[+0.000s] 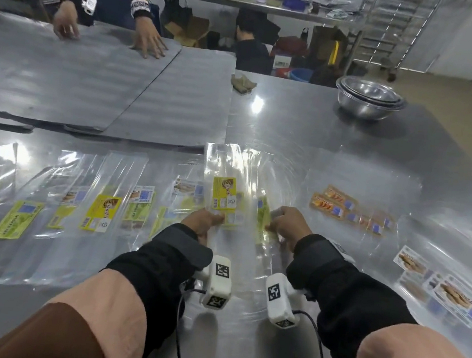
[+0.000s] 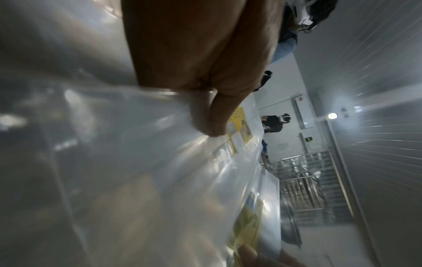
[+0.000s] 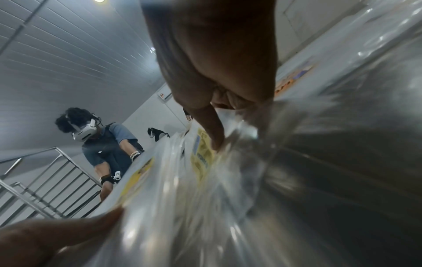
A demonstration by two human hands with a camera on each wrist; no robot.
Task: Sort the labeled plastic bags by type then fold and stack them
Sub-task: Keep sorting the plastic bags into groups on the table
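Both hands hold clear plastic bags just above the steel table (image 1: 322,130). My left hand (image 1: 209,220) pinches the near end of a long clear bag with a yellow label (image 1: 223,196), which stretches away from me. In the left wrist view the left hand (image 2: 212,130) pinches the clear film, and the yellow label (image 2: 242,124) lies beyond the fingertips. My right hand (image 1: 275,220) grips a second clear bag with a green label (image 1: 263,215). The right wrist view shows the right hand (image 3: 217,142) pressing into that bag (image 3: 200,160). Motion blurs both bags.
Several labelled bags (image 1: 101,210) lie in a row to the left. Orange-labelled bags (image 1: 343,208) and white bread-picture bags (image 1: 445,291) sit to the right. Stacked steel bowls (image 1: 370,98) stand far right. Grey mats (image 1: 92,83) cover the far left, with another person's hands (image 1: 147,42) on them.
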